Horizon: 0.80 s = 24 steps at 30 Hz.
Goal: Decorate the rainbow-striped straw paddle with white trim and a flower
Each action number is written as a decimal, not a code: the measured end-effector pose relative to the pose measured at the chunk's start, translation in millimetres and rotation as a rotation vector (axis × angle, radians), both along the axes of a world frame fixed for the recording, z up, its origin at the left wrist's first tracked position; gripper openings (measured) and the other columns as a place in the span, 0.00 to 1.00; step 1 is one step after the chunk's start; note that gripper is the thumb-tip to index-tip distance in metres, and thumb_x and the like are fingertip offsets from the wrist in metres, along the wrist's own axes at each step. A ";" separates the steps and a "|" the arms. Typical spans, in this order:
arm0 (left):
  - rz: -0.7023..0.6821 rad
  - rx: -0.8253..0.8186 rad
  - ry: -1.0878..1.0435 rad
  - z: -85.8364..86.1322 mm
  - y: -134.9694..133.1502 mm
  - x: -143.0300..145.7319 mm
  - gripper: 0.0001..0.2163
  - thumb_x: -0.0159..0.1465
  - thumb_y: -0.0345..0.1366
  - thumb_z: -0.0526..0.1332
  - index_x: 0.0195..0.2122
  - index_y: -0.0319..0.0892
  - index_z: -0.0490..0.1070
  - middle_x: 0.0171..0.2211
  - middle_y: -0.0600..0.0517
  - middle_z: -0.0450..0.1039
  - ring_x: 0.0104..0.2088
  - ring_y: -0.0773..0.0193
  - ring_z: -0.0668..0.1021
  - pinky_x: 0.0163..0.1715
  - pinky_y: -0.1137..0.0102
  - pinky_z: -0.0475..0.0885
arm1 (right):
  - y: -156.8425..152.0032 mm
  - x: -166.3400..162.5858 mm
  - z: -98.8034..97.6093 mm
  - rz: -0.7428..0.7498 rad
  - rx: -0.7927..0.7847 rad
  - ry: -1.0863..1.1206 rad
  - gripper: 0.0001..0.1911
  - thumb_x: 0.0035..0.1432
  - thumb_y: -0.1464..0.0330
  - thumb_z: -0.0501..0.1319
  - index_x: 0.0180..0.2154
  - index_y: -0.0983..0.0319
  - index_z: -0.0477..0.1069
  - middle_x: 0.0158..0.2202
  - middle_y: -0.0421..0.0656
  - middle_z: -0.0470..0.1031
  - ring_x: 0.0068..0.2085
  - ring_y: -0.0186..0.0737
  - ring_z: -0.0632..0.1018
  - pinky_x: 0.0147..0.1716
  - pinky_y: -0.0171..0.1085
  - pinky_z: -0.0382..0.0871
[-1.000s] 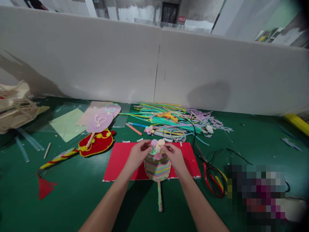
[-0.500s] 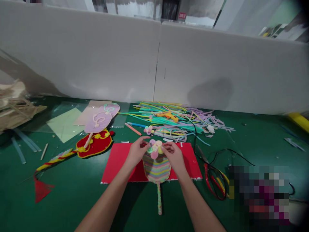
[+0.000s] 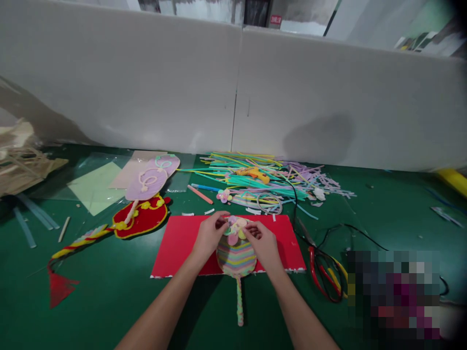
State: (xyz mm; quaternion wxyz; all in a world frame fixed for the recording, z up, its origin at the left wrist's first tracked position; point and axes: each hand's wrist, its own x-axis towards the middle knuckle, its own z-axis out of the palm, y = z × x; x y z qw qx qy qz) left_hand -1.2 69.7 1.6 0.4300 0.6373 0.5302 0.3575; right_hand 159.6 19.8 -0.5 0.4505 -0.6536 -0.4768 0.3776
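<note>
A striped pastel fan (image 3: pixel 236 257) with a twisted handle (image 3: pixel 240 304) lies on a red sheet (image 3: pixel 178 243), its handle over the green table. A small pastel flower (image 3: pixel 236 228) sits at the fan's top edge. My left hand (image 3: pixel 209 235) pinches the flower from the left, fingers closed on it. From the right, my right hand (image 3: pixel 261 243) pinches the same flower, fingers curled.
A heap of coloured strips (image 3: pixel 262 182) with a yellow glue gun (image 3: pixel 253 174) lies behind the red sheet. A red ornament (image 3: pixel 142 218) and a lilac fan (image 3: pixel 149 177) lie left. Red-handled pliers (image 3: pixel 323 272) and black cables (image 3: pixel 339 231) lie right. A white partition (image 3: pixel 233 92) closes the back.
Both hands and the flower have dropped slightly lower onto the fan's top edge. The grip looks the same.
</note>
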 end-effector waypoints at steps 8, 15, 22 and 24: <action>0.046 0.039 0.002 6.7 3.3 1.2 0.11 0.56 0.32 0.58 0.40 0.42 0.72 0.30 0.52 0.74 0.32 0.63 0.77 0.32 0.71 0.72 | -4.0 -1.5 5.5 -0.019 0.019 -0.020 0.09 0.52 0.61 0.60 0.31 0.60 0.70 0.30 0.42 0.76 0.33 0.40 0.76 0.29 0.34 0.68; 0.023 0.068 0.024 3.3 6.7 4.8 0.11 0.55 0.31 0.58 0.40 0.42 0.72 0.28 0.53 0.74 0.30 0.65 0.76 0.30 0.72 0.71 | -11.2 -3.7 3.0 -0.033 -0.011 -0.068 0.08 0.52 0.62 0.60 0.31 0.60 0.70 0.29 0.42 0.75 0.32 0.41 0.76 0.32 0.37 0.70; 0.003 0.108 0.093 -6.1 4.6 6.5 0.11 0.58 0.30 0.57 0.41 0.42 0.71 0.31 0.52 0.74 0.33 0.64 0.77 0.34 0.71 0.72 | -13.9 -6.7 -3.5 -0.031 -0.023 -0.095 0.06 0.52 0.64 0.59 0.30 0.60 0.69 0.29 0.42 0.75 0.31 0.40 0.76 0.33 0.36 0.69; 0.008 0.135 0.131 -5.8 3.7 6.4 0.10 0.59 0.31 0.56 0.41 0.42 0.71 0.33 0.50 0.74 0.34 0.62 0.76 0.35 0.68 0.72 | -13.6 -7.1 -4.2 -0.034 -0.023 -0.103 0.06 0.51 0.63 0.59 0.30 0.60 0.69 0.28 0.41 0.74 0.30 0.39 0.75 0.32 0.36 0.69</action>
